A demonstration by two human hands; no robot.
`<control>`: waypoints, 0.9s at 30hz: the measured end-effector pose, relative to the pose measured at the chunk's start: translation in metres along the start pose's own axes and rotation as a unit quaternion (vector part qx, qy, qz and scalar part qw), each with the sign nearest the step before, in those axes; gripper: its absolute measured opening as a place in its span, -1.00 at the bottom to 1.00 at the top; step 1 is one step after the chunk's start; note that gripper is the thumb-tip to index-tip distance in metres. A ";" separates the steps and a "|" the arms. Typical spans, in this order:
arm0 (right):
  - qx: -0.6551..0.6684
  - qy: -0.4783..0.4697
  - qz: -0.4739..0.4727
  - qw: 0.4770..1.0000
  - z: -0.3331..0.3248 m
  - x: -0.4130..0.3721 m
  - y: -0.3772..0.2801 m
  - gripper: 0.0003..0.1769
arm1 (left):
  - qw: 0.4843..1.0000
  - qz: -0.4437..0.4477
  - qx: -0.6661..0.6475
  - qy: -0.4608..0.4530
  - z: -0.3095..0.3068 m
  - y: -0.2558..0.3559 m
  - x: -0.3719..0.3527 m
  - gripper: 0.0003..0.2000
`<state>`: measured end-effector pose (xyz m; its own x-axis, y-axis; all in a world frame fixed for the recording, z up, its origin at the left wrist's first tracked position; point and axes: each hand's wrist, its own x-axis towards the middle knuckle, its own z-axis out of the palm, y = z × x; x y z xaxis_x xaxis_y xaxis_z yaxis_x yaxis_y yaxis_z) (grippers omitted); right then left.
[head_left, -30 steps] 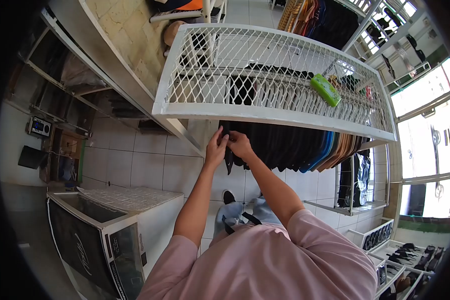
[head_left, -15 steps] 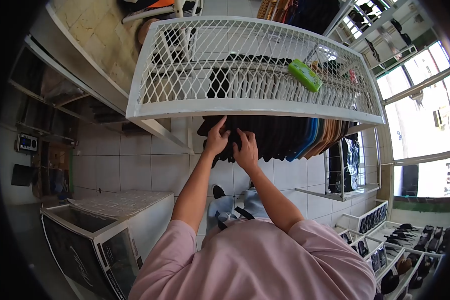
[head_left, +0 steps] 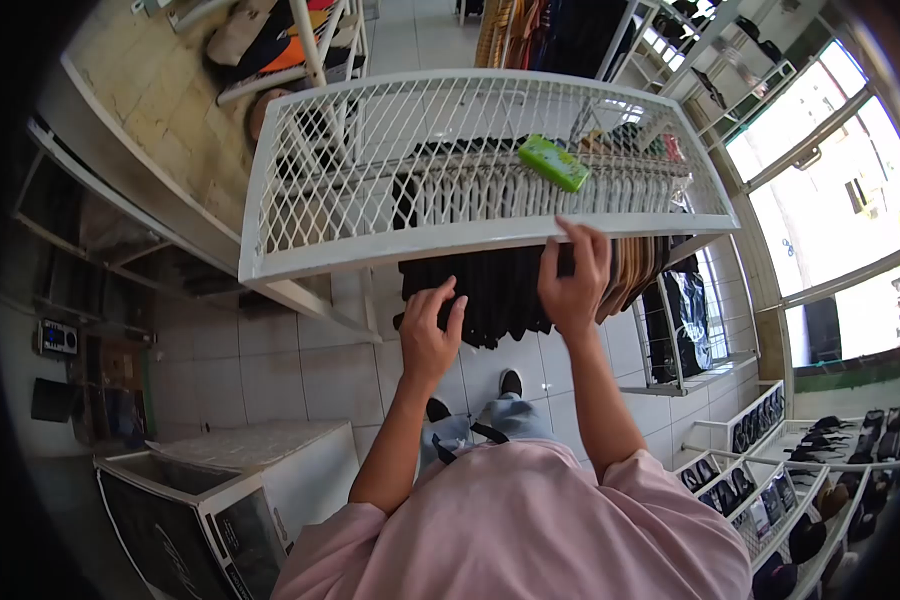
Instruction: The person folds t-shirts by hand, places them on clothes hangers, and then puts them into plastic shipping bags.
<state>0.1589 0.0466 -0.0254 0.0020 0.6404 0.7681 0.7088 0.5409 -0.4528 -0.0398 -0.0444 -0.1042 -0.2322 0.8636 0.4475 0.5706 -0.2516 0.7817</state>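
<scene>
A row of black garments (head_left: pixel 490 300) hangs under the white mesh-topped rack (head_left: pixel 470 240), with brown garments (head_left: pixel 635 268) at its right end. In front of the black ones is my left hand (head_left: pixel 430 330), its thumb and fingers apart and slightly curled, with nothing between them. My right hand (head_left: pixel 576 278) is raised before the right part of the row, fingertips overlapping the rack's front bar. Its thumb and fingers are spread, and no cloth shows in them. A bright green packet (head_left: pixel 554 164) lies on the mesh, beyond my right hand.
To the left runs a long counter (head_left: pixel 140 150). A white case with dark panels (head_left: pixel 260 450) stands at lower left. On the right are a low metal rack with black items (head_left: pixel 680 320), shelves of footwear and caps (head_left: pixel 770 500), and bright glass doors (head_left: pixel 830 220).
My hands have moved apart: the right went right and up toward the rack's front bar, the left slightly down and left, off the black garments. The view has shifted a little.
</scene>
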 end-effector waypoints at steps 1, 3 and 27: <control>-0.041 0.021 -0.029 0.999 -0.002 0.021 0.011 -0.54 | 1.000 0.020 -0.008 -0.004 -0.002 0.017 0.008 -0.66; -0.060 -0.006 -0.046 0.997 0.003 0.054 0.032 -0.46 | 0.998 0.065 -0.015 0.006 -0.002 0.046 0.025 -0.70; -0.102 0.020 0.119 0.988 -0.141 0.118 0.360 -0.41 | 0.956 0.213 0.000 -0.202 0.304 0.236 0.111 -0.75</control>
<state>0.5143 0.2402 -0.0340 0.2095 0.7119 0.6703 0.8123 0.2549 -0.5246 0.3080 0.1248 -0.0023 0.3446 0.7817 0.5199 0.5458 -0.6174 0.5665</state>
